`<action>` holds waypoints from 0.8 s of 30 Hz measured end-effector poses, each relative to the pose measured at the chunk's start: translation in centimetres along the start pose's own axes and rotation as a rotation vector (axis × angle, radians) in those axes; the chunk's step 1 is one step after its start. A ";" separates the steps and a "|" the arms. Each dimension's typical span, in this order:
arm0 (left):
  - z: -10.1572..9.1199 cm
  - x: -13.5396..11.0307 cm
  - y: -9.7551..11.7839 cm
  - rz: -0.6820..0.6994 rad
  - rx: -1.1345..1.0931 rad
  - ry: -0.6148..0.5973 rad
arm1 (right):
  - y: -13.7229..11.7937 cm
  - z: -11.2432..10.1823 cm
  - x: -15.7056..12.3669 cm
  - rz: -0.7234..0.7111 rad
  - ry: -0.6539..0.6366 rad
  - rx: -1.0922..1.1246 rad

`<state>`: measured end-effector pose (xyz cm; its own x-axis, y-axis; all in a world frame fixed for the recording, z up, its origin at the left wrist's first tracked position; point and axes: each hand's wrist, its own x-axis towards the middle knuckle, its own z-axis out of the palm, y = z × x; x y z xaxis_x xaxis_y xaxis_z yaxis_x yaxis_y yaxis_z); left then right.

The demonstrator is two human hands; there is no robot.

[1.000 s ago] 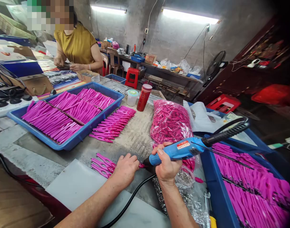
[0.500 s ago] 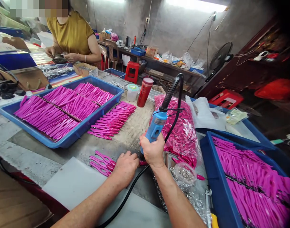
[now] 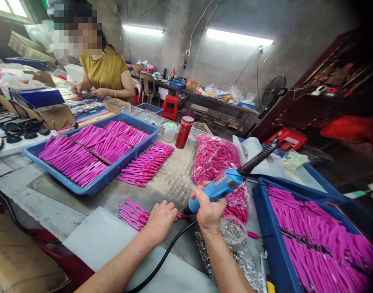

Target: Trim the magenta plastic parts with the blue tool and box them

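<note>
The grey workbench (image 3: 182,171) carries all items listed; the right blue bin (image 3: 267,238) holds rows of magenta parts; the left blue tray (image 3: 108,178) holds further rows, split by dividers; a white sheet (image 3: 90,232) lies flat along the near edge; a clear bag (image 3: 217,156) packed with magenta parts stands between the flask and the right blue bin; a row of magenta parts (image 3: 143,165) lies beside the left blue tray.

The blue power tool (image 3: 215,189) is tilted, its cable end up and to the right, its dark tip down near the left fingertips; the right hand (image 3: 209,209) is closed around its body; the left hand (image 3: 162,219) lies low with bent fingers, its grip and degree of closure hidden; a red flask (image 3: 184,132) stands upright beside a white tub (image 3: 170,132); a small magenta group (image 3: 133,213) lies left of the left hand; a single magenta part (image 3: 182,216) shows between the left fingertips and the tool tip; small metal pieces (image 3: 180,192) lie scattered just beyond.
</note>
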<state>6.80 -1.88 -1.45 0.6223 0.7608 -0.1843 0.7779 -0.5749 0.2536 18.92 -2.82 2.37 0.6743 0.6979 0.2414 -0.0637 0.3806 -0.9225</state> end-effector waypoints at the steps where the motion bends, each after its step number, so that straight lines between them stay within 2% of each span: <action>1: 0.0 0.0 0.0 -0.001 0.002 0.007 | 0.0 -0.4 -0.1 -0.007 0.020 0.028; 6: -0.1 -0.1 -0.3 -0.014 -0.013 0.042 | -0.1 -2.3 -0.3 -0.036 0.184 0.100; 9: -0.2 -0.1 -0.8 -0.017 -0.060 0.105 | -0.5 -3.2 -0.1 -0.042 0.237 0.152; 13: -0.4 0.0 -1.4 0.061 -0.124 0.190 | -0.5 -3.9 0.1 0.006 0.262 0.228; 17: -0.4 0.3 -1.7 0.125 -0.160 0.225 | 0.0 -4.3 0.1 0.038 0.280 0.242; 24: -0.7 0.9 -2.1 0.061 -0.193 0.170 | 0.6 -4.4 0.4 0.079 0.291 0.259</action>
<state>5.63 0.23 -1.53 0.6316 0.7753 -0.0046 0.6980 -0.5661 0.4385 22.39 -4.96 0.60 0.8375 0.5447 0.0429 -0.2826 0.4990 -0.8192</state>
